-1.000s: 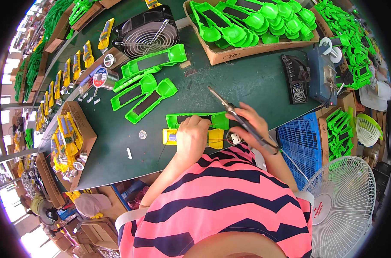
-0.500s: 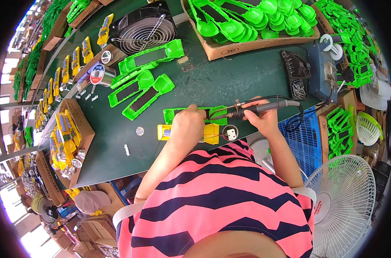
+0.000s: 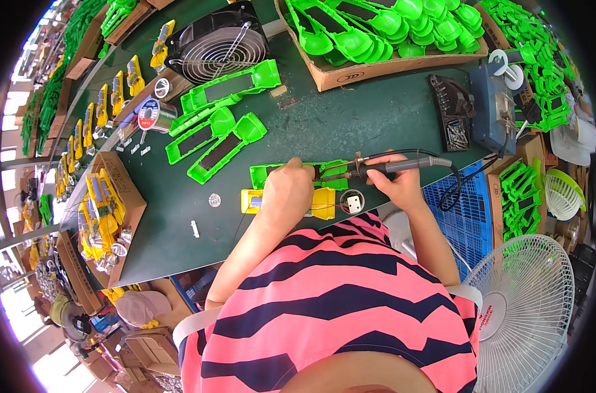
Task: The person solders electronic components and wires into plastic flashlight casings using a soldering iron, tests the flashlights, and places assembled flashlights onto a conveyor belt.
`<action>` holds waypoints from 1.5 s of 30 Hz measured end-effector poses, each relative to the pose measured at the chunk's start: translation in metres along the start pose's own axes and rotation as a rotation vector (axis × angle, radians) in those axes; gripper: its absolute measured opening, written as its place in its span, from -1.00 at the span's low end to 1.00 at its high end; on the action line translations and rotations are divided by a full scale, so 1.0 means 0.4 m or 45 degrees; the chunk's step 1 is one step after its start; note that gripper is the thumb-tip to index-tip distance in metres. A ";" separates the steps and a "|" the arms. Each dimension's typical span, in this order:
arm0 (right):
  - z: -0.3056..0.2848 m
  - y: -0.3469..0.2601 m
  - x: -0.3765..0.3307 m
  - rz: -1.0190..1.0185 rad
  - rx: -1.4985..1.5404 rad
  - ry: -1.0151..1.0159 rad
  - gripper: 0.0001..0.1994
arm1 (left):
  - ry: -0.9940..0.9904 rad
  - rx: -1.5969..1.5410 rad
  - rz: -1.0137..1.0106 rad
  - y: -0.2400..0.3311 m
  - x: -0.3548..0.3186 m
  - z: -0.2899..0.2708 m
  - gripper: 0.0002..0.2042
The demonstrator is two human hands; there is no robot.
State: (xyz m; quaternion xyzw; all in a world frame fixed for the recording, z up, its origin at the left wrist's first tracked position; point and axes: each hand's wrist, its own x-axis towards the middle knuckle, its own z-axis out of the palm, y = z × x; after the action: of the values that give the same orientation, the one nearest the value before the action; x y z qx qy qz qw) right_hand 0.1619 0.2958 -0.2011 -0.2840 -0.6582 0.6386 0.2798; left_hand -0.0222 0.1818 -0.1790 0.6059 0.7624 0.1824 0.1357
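Observation:
In my right hand (image 3: pixel 397 183) is a soldering iron (image 3: pixel 403 165) with a dark handle and a cable. Its tip points left, into a green plastic housing (image 3: pixel 337 183) lying crosswise before me. My left hand (image 3: pixel 288 190) is closed over the middle of that housing, fingertips pinched near the iron's tip. Whatever it pinches is hidden under the fingers. Just nearer to me lies a yellow plastic housing (image 3: pixel 323 204), partly under my left hand. A round lamp head with a white block (image 3: pixel 353 202) sits at its right end, and thin wires run by it.
A black fan with a wire guard (image 3: pixel 221 49), solder spool (image 3: pixel 155 114) and loose green housings (image 3: pixel 227 148) occupy the table's left. At the back stands a cardboard box of green housings (image 3: pixel 403 69). A blue soldering station (image 3: pixel 493 108) is at right; a white fan (image 3: pixel 524 314) stands beside me.
The soldering iron and my right hand have shifted very slightly, the handle a little lower. My left hand stays at the green housing. The whole view has moved a touch.

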 end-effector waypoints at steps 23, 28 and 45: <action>0.143 -0.002 -0.066 -0.379 -0.631 -0.239 -0.20 | 0.024 0.093 0.119 -0.006 -0.024 0.004 -0.90; 0.139 -0.019 -0.060 -0.335 -0.714 -0.254 -0.18 | 0.468 -0.133 0.210 -0.020 -0.129 -0.008 -0.66; 0.090 -0.014 -0.013 -0.430 -0.563 -0.092 -0.31 | 0.725 -0.035 0.532 -0.029 -0.078 0.042 -0.75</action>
State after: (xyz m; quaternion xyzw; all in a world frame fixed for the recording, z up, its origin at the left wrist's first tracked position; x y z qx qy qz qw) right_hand 0.1392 0.2674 -0.1964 -0.2013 -0.8292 0.4335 0.2898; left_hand -0.0180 0.1510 -0.1998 0.6718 0.6266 0.3780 -0.1144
